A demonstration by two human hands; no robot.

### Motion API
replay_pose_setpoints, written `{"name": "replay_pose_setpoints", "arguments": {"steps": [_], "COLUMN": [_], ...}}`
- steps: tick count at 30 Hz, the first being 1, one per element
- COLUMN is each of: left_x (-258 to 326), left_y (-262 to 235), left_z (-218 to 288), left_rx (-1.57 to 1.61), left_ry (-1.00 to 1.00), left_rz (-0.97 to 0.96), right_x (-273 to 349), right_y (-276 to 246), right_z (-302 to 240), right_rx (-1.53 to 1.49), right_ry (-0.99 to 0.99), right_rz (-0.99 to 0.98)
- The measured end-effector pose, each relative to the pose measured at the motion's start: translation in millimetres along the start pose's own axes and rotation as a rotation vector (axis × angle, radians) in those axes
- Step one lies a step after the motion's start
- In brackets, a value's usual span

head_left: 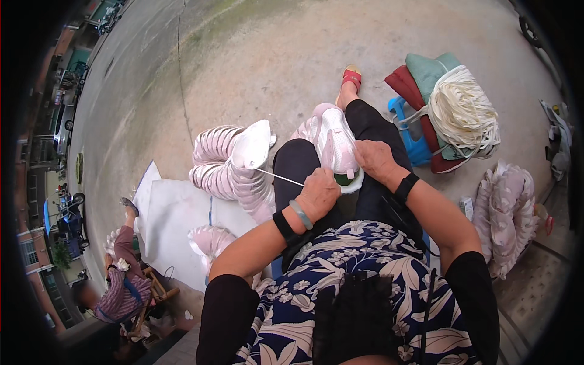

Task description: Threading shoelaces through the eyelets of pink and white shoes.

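Between my knees sits a pink and white shoe upper (334, 137), its opening toward me with a green patch inside. My left hand (317, 196) is closed at the near left side of the upper, pinching a white shoelace (280, 176). The lace runs out to the left, taut, toward a stack of pink and white uppers. My right hand (376, 159) is closed against the right edge of the upper; its fingertips are partly hidden, so what they pinch cannot be made out.
Stacked shoe uppers (225, 161) stand left of my knees, by a white sheet (176, 213). At right, a bundle of cream laces (463, 109) lies on folded cloths over a blue stool (417, 146). More bundled uppers (505, 213) lie right. Another person (128, 286) sits far left.
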State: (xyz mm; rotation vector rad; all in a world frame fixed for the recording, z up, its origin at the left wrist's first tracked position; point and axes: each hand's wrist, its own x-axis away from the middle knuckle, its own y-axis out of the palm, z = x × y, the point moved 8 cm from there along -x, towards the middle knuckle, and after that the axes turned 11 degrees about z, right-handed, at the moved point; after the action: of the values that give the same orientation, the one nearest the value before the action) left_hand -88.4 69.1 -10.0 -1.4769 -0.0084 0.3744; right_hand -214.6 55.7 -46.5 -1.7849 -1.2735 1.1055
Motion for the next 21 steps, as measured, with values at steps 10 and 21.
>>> {"name": "replay_pose_setpoints", "arguments": {"steps": [10,21], "left_x": [-9.3,-2.9], "left_y": [11.2,59.8], "left_z": [-58.8,-67.0], "left_rx": [0.309,0.35], "left_ry": [-0.622,-0.778], "left_rz": [-0.093,-0.083], "right_x": [-7.7,3.3], "right_y": [-9.6,-21.5], "right_z": [-9.9,-12.4], "right_rx": [-0.159,-0.18], "right_ry": [0.009,-0.047], "right_rz": [0.001,0.056]}}
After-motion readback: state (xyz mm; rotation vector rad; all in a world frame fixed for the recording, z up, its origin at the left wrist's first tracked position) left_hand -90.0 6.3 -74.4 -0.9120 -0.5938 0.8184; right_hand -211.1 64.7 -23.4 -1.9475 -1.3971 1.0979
